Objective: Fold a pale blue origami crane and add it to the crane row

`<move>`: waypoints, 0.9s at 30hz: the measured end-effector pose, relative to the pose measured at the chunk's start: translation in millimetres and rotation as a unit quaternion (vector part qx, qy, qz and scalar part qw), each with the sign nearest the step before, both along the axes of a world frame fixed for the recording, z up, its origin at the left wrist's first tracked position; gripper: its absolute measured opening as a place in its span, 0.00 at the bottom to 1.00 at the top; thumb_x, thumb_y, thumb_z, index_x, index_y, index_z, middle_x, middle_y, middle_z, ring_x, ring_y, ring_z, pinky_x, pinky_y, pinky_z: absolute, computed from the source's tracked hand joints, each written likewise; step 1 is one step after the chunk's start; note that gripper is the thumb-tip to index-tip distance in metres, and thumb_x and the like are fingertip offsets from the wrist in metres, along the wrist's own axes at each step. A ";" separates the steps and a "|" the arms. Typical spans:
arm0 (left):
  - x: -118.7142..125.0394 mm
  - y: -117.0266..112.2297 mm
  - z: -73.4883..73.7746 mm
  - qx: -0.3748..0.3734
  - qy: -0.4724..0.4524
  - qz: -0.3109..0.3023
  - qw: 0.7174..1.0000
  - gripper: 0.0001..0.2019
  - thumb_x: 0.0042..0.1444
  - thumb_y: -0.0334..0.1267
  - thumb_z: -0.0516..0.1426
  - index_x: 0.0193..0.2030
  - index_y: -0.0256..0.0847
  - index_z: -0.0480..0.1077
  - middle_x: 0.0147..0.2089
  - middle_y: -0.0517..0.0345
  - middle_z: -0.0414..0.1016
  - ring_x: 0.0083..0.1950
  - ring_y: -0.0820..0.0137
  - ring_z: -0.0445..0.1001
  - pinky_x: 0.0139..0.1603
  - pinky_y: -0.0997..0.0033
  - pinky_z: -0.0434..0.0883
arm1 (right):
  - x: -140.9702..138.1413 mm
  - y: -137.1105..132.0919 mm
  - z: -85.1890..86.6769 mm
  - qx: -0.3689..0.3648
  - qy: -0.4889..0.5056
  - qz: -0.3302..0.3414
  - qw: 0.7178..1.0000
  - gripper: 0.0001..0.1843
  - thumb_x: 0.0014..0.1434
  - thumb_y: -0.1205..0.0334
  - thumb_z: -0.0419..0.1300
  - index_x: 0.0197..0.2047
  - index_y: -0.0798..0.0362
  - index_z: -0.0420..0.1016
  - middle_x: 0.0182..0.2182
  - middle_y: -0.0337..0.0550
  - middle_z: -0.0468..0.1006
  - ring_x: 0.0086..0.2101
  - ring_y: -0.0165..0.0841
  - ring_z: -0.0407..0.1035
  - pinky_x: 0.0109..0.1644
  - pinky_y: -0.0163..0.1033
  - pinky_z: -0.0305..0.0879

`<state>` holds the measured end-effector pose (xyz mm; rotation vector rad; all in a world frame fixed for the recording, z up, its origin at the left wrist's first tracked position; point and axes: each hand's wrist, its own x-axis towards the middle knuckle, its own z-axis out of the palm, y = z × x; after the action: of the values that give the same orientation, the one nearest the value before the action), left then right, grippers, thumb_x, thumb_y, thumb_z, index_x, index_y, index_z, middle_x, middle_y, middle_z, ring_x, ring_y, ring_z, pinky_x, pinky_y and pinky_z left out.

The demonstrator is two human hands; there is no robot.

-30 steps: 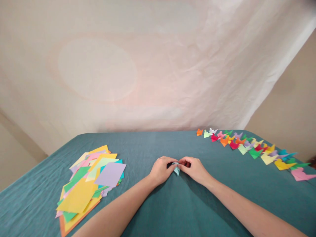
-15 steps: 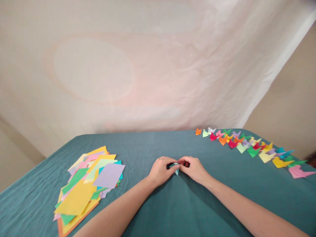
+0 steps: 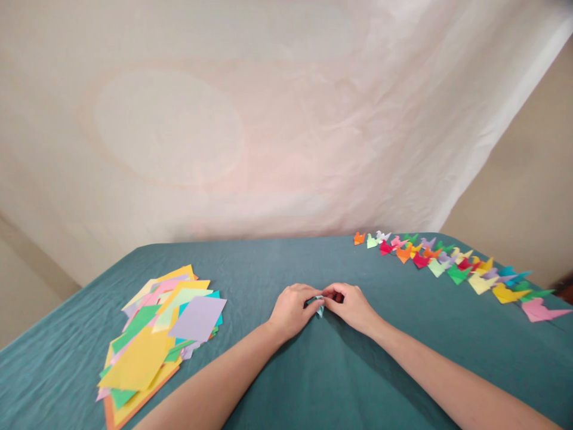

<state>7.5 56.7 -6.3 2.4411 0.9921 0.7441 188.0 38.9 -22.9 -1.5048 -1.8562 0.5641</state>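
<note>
A small piece of folded light-blue origami paper (image 3: 320,311) is held between my two hands, close to the middle of the cloth-covered table. My left hand (image 3: 293,309) pinches it from the left, thumb in front and fingers behind. From the right, my right hand (image 3: 350,306) grips its edge between thumb and fingertips. The fingertips of both hands nearly meet over the paper, so most of its folds are hidden. One narrow point sticks out below the left thumb.
A loose heap of coloured paper sheets (image 3: 138,358) lies to the left, with a lilac square (image 3: 199,319) on top. Rows of folded paper birds (image 3: 459,274) stand along the right side, a pink bird (image 3: 542,311) nearest. Behind the green tablecloth (image 3: 268,257) hangs a pale fabric sheet (image 3: 268,131).
The hands stay in nearly the same place. The left thumb and the folded paper have shifted very slightly, and the paper's visible part looks a little narrower.
</note>
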 end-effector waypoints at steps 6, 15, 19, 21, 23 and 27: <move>0.2 -0.1 -0.3 0.011 0.015 0.001 1.000 0.12 0.53 0.38 0.57 0.45 0.46 0.73 0.45 0.59 0.75 0.46 0.65 0.71 0.50 0.67 0.65 | 1.0 -1.4 -0.5 0.013 -0.019 0.004 1.000 0.08 0.52 0.58 0.59 0.32 0.50 0.77 0.25 0.39 0.77 0.27 0.32 0.68 0.34 0.36 0.60; 0.4 0.4 -1.1 0.007 0.016 0.000 1.000 0.10 0.54 0.39 0.57 0.43 0.46 0.74 0.44 0.59 0.75 0.46 0.65 0.70 0.50 0.68 0.65 | 5.5 -4.4 -0.9 0.050 -0.076 0.019 0.996 0.08 0.55 0.59 0.57 0.32 0.49 0.78 0.28 0.40 0.75 0.31 0.33 0.68 0.38 0.37 0.60; -0.1 0.3 -1.8 0.013 0.016 -0.008 1.000 0.10 0.55 0.38 0.56 0.44 0.47 0.74 0.44 0.59 0.75 0.46 0.66 0.70 0.50 0.68 0.65 | 7.2 -5.6 -1.2 0.062 -0.098 0.027 0.993 0.10 0.57 0.59 0.55 0.33 0.48 0.79 0.28 0.40 0.74 0.30 0.33 0.68 0.37 0.36 0.60; -0.2 0.0 -2.0 0.016 0.018 -0.010 1.000 0.10 0.55 0.38 0.56 0.44 0.47 0.74 0.45 0.59 0.75 0.46 0.66 0.70 0.50 0.68 0.65 | 7.3 -6.7 -1.1 0.069 -0.108 0.028 0.991 0.11 0.58 0.60 0.54 0.33 0.48 0.79 0.28 0.40 0.74 0.31 0.33 0.67 0.37 0.36 0.60; -0.3 -0.4 -2.1 0.021 0.021 -0.009 0.999 0.11 0.54 0.39 0.57 0.45 0.46 0.73 0.45 0.59 0.75 0.46 0.66 0.70 0.50 0.68 0.65 | 6.9 -8.2 -0.6 0.079 -0.119 0.028 0.989 0.11 0.59 0.60 0.54 0.33 0.48 0.78 0.28 0.40 0.73 0.31 0.33 0.67 0.37 0.36 0.60; -0.3 -1.0 -2.1 0.028 0.026 -0.004 0.999 0.11 0.53 0.39 0.58 0.44 0.45 0.73 0.45 0.59 0.75 0.47 0.66 0.70 0.50 0.68 0.65 | 5.0 -11.1 1.4 0.100 -0.142 0.034 0.984 0.11 0.59 0.62 0.53 0.34 0.48 0.78 0.29 0.41 0.73 0.32 0.33 0.67 0.38 0.36 0.60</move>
<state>7.2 55.8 -8.3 2.5232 0.9939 0.7189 192.9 27.8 -21.5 -1.4500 -2.1159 0.1912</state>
